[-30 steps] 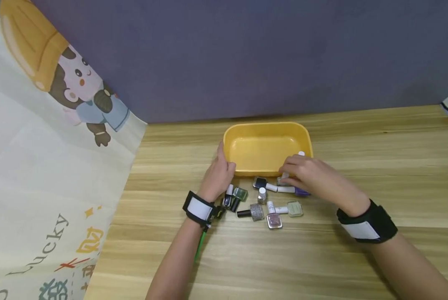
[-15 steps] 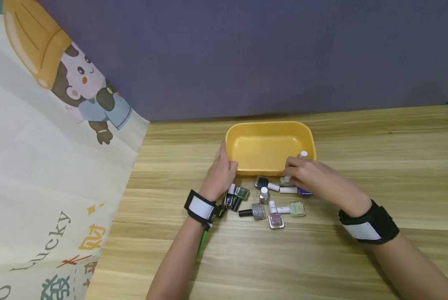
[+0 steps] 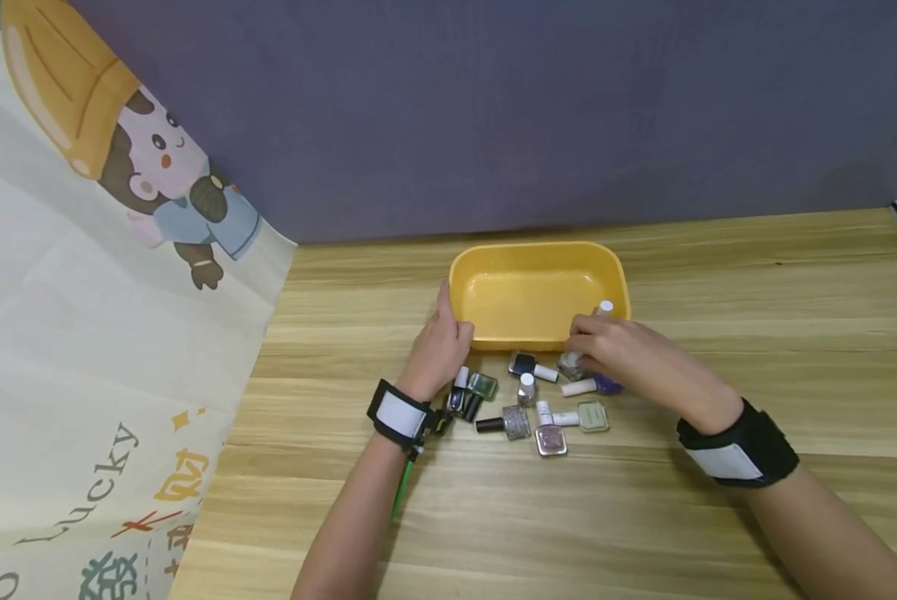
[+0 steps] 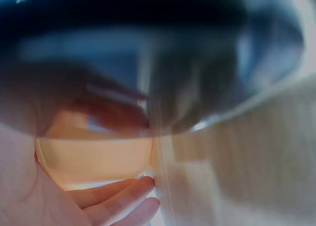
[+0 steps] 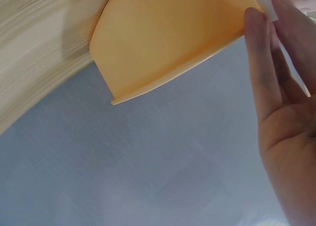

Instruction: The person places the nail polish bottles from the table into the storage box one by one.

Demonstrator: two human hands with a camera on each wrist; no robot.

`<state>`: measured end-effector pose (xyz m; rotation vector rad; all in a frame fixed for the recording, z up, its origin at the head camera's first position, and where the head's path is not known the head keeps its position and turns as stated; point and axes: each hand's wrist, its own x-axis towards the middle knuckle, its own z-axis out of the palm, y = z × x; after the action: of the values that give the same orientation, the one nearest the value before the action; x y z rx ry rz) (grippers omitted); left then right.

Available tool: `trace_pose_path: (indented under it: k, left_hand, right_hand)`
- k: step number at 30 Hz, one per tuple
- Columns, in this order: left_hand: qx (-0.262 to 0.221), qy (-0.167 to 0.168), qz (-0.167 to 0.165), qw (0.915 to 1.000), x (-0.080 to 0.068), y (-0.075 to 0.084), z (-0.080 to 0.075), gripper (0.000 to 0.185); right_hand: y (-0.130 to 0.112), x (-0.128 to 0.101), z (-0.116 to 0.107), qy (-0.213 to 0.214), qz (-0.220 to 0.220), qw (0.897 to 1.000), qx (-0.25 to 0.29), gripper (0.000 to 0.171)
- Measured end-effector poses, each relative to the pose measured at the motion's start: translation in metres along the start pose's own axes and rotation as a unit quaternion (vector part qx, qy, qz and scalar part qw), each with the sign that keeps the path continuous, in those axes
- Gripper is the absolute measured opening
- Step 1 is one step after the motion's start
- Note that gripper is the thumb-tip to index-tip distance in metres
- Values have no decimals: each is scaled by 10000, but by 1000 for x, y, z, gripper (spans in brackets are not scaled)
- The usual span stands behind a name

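Note:
My left hand (image 3: 438, 346) grips the front left corner of a yellow plastic basin (image 3: 527, 343), its index finger along the outer side. In the left wrist view, the fingers (image 4: 121, 201) lie against the basin. Just outside the front right of the basin, my right hand (image 3: 628, 354) pinches the white cap of a glittery nail polish bottle (image 3: 571, 367). That cap (image 5: 266, 3) shows between the fingertips in the right wrist view. A purple nail polish bottle (image 3: 608, 384) lies partly under this hand. Behind it, a white-capped bottle (image 3: 605, 307) stands inside the basin.
Several nail polish bottles lie in front of the basin: black (image 3: 522, 363), green (image 3: 483, 385), silver glitter (image 3: 516, 422), pink (image 3: 550, 440) and pale green (image 3: 593, 416). A small one (image 3: 526, 389) has its white cap up. A dark wall panel (image 3: 538, 117) rises behind the table.
The glittery bottle under my right fingers has shifted slightly and turned. The purple bottle has swung, its white cap now angled toward me. The left hand stays on the basin.

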<state>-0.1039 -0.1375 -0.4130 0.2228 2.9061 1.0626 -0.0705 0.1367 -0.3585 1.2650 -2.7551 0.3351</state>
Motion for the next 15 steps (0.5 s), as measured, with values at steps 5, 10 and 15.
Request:
trace_pose_path:
  k: [5,10,15]
  left_hand:
    - [-15,-17,-29,10000,-1,1,-1,76]
    - [-11,-52,-56,10000,-1,0,-1,76]
    - [4,-38,-40,10000,0,0,-1,76]
  right_hand:
    - [-2,-1,-1,-53,-26,10000,46,17]
    - [-5,-2,-3,-154,-76,9994,296,16]
    - [-4,-2,-3,-147,-173,9983,530,18]
